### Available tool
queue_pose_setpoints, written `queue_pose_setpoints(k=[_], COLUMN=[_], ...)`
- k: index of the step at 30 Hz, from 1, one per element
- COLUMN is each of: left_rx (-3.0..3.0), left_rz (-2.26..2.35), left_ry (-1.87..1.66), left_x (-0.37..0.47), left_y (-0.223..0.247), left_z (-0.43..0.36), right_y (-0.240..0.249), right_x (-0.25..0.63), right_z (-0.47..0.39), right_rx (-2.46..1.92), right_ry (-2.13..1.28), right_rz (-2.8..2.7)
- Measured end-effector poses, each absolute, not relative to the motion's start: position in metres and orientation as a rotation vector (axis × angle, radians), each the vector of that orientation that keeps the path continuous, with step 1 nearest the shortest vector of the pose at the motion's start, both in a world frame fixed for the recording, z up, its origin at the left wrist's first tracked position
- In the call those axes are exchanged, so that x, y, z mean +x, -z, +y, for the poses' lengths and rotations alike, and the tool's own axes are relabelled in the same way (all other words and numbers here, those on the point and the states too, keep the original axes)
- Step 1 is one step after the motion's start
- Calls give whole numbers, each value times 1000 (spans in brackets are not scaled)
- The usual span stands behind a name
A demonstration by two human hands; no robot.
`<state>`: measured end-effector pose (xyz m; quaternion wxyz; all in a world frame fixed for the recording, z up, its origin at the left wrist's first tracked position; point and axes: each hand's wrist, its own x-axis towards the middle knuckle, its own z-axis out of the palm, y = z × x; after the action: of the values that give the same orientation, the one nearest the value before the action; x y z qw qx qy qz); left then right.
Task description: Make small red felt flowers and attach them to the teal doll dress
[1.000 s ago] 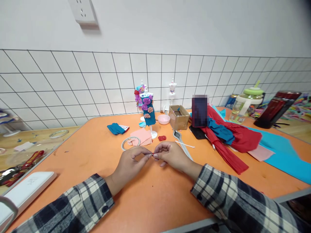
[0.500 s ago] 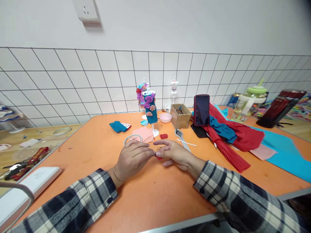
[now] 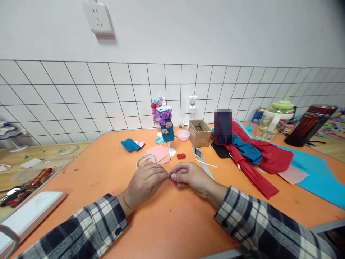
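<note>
Over the orange table (image 3: 145,233), the right hand (image 3: 195,180) clamps one small red piece (image 3: 174,181), which shows below its thumb tip; the left hand (image 3: 144,181) meets it there, finger grip hidden. Beyond: one tape roll (image 3: 138,162), three mannequins (image 3: 167,136).

From a head-worn position, the orange table (image 3: 167,226) is being viewed closely, forward and downward, toward the wall (image 3: 183,32).
</note>
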<state>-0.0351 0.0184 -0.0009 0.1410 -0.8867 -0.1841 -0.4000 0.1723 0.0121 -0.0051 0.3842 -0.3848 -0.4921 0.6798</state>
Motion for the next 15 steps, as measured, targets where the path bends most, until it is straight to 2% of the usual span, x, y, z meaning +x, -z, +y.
queue_pose_setpoints(k=[6, 11, 15], left_rx=[-2607, -2583, -2636], left_rz=[-564, -599, -672], left_ry=[1014, 971, 965], left_x=[-35, -34, -31], left_y=[5, 8, 10], left_z=[18, 19, 19], right_y=[5, 6, 4], right_x=[178, 183, 183], right_z=[22, 32, 29], right_rx=[-1107, -1173, -1143], right_ry=[-1523, -1170, -762], right_rz=[-1494, -1739, -1887])
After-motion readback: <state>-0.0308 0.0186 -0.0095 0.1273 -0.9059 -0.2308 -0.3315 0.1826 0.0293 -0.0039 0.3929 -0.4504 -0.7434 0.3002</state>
